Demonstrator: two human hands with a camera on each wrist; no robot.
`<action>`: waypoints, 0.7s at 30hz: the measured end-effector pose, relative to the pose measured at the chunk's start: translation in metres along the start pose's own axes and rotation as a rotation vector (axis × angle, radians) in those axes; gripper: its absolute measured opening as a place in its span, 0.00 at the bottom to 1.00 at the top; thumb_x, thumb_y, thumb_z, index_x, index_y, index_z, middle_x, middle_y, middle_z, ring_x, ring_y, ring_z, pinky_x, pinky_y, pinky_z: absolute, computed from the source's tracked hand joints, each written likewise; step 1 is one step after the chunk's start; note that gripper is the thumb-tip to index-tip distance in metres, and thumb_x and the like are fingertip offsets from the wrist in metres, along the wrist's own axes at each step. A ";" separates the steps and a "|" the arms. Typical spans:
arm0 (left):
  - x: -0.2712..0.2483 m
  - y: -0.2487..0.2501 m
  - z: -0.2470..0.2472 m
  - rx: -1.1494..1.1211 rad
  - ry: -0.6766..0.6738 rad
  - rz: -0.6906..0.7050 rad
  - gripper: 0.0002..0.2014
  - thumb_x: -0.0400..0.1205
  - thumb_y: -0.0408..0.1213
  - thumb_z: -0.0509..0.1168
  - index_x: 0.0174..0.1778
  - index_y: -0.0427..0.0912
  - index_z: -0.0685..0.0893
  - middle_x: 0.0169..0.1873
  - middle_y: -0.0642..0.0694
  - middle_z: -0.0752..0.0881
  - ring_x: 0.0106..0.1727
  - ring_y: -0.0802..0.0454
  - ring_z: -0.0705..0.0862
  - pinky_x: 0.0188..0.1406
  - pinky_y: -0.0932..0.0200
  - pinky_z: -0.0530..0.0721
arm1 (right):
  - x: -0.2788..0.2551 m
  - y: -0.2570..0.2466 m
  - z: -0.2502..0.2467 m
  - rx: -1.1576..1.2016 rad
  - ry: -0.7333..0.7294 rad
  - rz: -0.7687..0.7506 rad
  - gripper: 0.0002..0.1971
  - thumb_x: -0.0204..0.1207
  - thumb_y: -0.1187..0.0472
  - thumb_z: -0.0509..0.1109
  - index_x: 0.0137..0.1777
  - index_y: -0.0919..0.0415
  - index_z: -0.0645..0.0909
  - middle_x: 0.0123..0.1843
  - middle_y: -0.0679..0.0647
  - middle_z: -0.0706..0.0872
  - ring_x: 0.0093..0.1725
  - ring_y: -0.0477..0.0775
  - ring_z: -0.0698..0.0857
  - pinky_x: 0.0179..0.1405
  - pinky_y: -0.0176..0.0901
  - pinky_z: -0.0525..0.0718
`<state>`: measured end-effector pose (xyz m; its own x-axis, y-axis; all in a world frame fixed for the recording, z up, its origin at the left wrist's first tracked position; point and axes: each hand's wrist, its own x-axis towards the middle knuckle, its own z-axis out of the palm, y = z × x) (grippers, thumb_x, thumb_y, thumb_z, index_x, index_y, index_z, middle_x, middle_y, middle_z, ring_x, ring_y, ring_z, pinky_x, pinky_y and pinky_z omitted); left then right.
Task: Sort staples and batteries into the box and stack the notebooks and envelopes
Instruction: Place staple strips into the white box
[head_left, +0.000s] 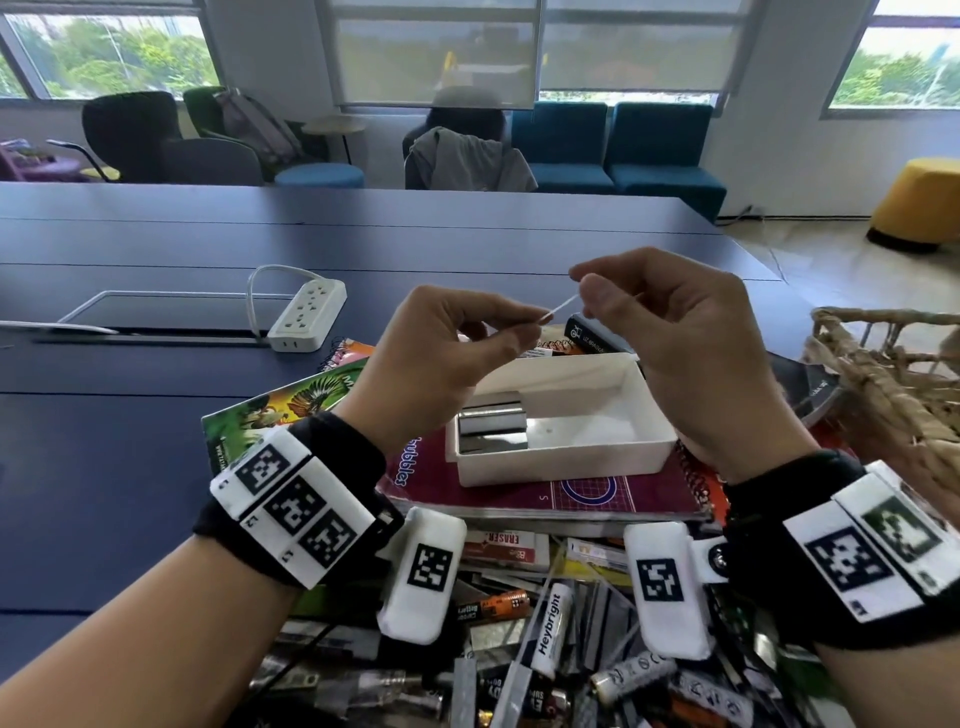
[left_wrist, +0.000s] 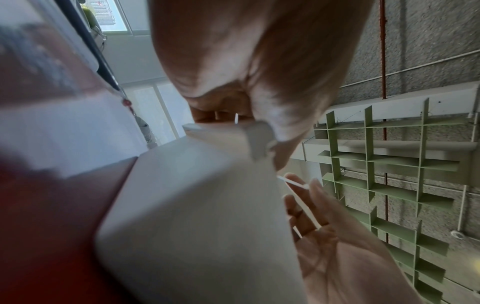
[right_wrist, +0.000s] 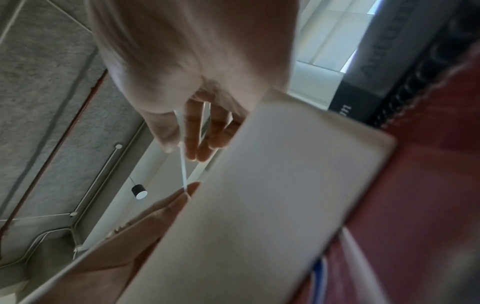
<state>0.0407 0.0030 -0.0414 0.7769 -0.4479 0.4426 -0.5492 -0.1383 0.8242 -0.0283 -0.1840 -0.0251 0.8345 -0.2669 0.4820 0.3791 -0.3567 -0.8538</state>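
White strip (head_left: 560, 308) pinched by both hands (wrist views hide staples (head_left: 492, 430)).

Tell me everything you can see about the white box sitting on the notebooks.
The white box is a shallow, open-topped rectangular tray, apparently matte plastic, with plain walls and rounded corners. It sits level on a maroon spiral notebook. Inside, at its left end, lie shiny silver staple strips; the rest of the floor is bare. The left hand and right hand hover above it, pinching a thin white strip between them; neither visibly touches the box.
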 end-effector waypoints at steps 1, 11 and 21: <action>0.000 0.000 0.000 0.003 -0.007 0.004 0.08 0.81 0.36 0.77 0.54 0.49 0.95 0.40 0.57 0.94 0.38 0.40 0.83 0.41 0.56 0.82 | 0.000 0.000 0.001 0.005 -0.001 -0.009 0.05 0.82 0.60 0.76 0.54 0.59 0.92 0.44 0.59 0.92 0.44 0.58 0.89 0.46 0.42 0.88; 0.002 -0.005 -0.001 0.028 0.070 -0.035 0.07 0.81 0.35 0.76 0.53 0.51 0.94 0.39 0.56 0.93 0.37 0.45 0.82 0.46 0.52 0.84 | 0.010 0.008 -0.019 0.044 0.154 0.087 0.04 0.81 0.60 0.77 0.46 0.58 0.91 0.37 0.52 0.91 0.35 0.45 0.84 0.37 0.34 0.80; 0.002 -0.008 -0.002 -0.025 0.021 -0.173 0.14 0.84 0.32 0.72 0.64 0.49 0.88 0.45 0.46 0.93 0.51 0.40 0.91 0.60 0.46 0.87 | 0.012 0.021 -0.027 -0.020 0.119 0.261 0.09 0.82 0.60 0.76 0.44 0.67 0.89 0.37 0.58 0.88 0.31 0.42 0.81 0.30 0.26 0.78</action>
<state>0.0473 0.0049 -0.0461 0.8658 -0.4003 0.3004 -0.3991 -0.1900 0.8970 -0.0206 -0.2187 -0.0322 0.8498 -0.4545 0.2670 0.1484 -0.2797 -0.9485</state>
